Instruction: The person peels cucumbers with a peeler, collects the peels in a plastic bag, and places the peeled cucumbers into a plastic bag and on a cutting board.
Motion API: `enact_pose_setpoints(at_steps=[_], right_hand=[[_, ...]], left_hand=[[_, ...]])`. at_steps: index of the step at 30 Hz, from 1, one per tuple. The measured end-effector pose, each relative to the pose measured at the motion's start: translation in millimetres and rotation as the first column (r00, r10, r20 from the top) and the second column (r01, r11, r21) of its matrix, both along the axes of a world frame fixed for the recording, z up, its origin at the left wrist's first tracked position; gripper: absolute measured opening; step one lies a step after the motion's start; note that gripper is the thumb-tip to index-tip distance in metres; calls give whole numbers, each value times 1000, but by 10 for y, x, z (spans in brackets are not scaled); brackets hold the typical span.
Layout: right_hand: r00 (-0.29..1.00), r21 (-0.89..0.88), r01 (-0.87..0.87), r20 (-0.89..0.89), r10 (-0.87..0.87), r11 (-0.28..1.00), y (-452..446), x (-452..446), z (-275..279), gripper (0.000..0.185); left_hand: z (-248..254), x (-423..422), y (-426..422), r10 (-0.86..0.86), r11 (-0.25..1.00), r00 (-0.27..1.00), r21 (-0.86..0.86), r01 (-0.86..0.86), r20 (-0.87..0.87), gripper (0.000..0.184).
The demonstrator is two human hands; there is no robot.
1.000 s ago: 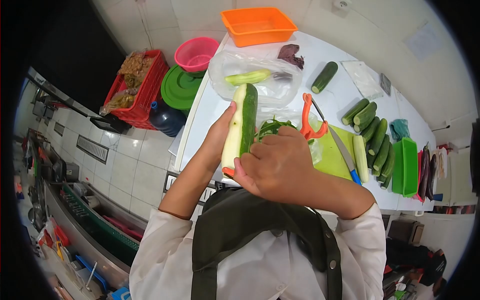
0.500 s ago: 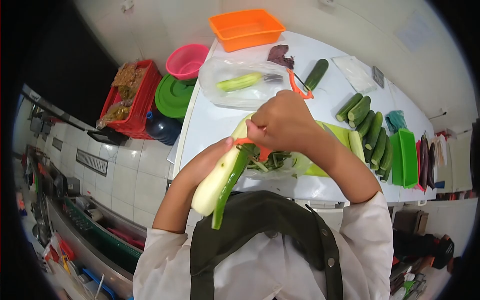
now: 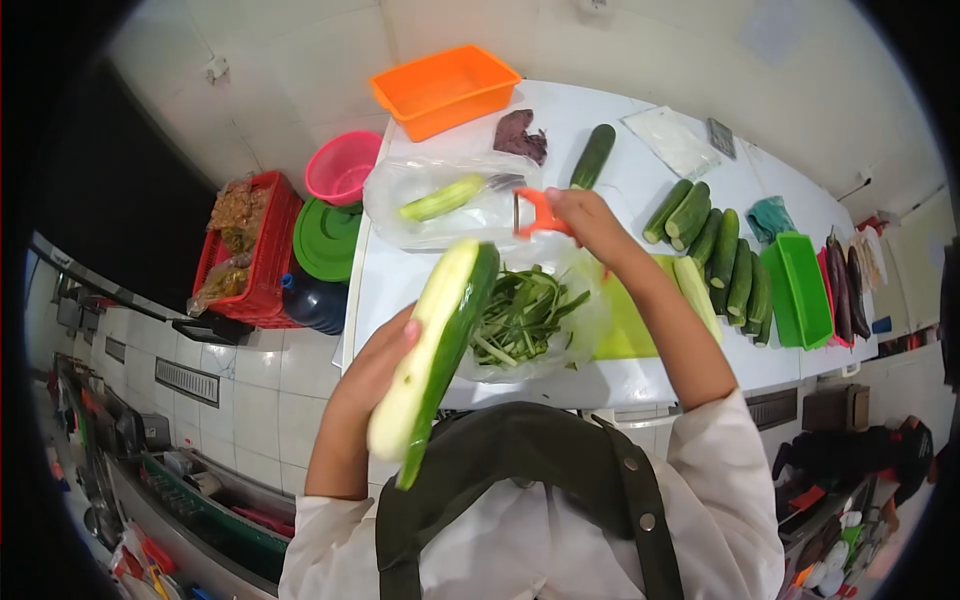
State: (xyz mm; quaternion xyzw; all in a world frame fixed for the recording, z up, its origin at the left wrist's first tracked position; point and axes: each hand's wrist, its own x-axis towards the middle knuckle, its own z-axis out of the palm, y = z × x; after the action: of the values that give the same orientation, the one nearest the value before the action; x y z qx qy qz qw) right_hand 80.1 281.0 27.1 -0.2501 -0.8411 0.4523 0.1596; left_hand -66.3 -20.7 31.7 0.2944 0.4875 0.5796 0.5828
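Observation:
My left hand (image 3: 378,360) is wrapped round a large cucumber (image 3: 425,335), tilted above the table's front edge. One side of it is peeled pale; the other keeps dark green skin. Beyond its upper end, my right hand (image 3: 592,218) grips an orange peeler (image 3: 543,215), apart from the cucumber. Green peelings (image 3: 525,318) are heaped in a clear plastic bag (image 3: 585,270) between my arms. A peeled cucumber (image 3: 440,198) lies on another clear bag (image 3: 395,225) behind, and an unpeeled cucumber (image 3: 594,155) rests near the peeler.
A yellow-green cutting board (image 3: 630,320) carries a peeled cucumber (image 3: 697,295). Several whole cucumbers (image 3: 738,275) lie to its right, beside a green tray (image 3: 800,300) and eggplants (image 3: 848,290). An orange tub (image 3: 450,95) stands at the back. Red crate (image 3: 255,270) and pink basin (image 3: 342,168) are left.
My right hand has moved the peeler up and away from the cucumber, uncovering the heap of peelings. My left hand still holds the cucumber. The view has shifted slightly.

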Motion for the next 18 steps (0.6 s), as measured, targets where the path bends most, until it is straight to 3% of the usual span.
enact_pose_setpoints(at_steps=[2, 4, 5, 8, 9, 13, 17, 18], right_hand=[[995, -393, -47, -97, 9, 918, -239, 71, -25, 51], [963, -267, -158, -253, 89, 951, -641, 27, -44, 61], [964, -342, -84, -267, -11, 936, -844, 23, 44, 61], [902, -326, -31, -416, -114, 945, -874, 18, -48, 57], [919, -397, -8, -364, -149, 918, -829, 95, -11, 52], [942, -321, 85, -282, -181, 943, -729, 205, -104, 34], [996, -302, 0, 90, 29, 953, -643, 412, -454, 31], [979, -163, -20, 196, 52, 986, -637, 440, -590, 31]], left_hand=[[-187, 75, 262, 163, 983, 979, 110, -150, -122, 53], [-331, 147, 492, 268, 950, 941, 218, -222, -207, 54], [-397, 184, 591, 288, 937, 934, 262, -230, -210, 55], [-375, 278, 711, 333, 916, 929, 290, -278, -160, 56], [-360, 281, 722, 350, 910, 927, 283, -302, -133, 56], [-529, 164, 672, 383, 903, 923, 219, -369, -24, 52], [-417, 98, 523, 431, 882, 896, 157, -444, 109, 54], [-403, 65, 480, 423, 883, 890, 145, -447, 168, 55]])
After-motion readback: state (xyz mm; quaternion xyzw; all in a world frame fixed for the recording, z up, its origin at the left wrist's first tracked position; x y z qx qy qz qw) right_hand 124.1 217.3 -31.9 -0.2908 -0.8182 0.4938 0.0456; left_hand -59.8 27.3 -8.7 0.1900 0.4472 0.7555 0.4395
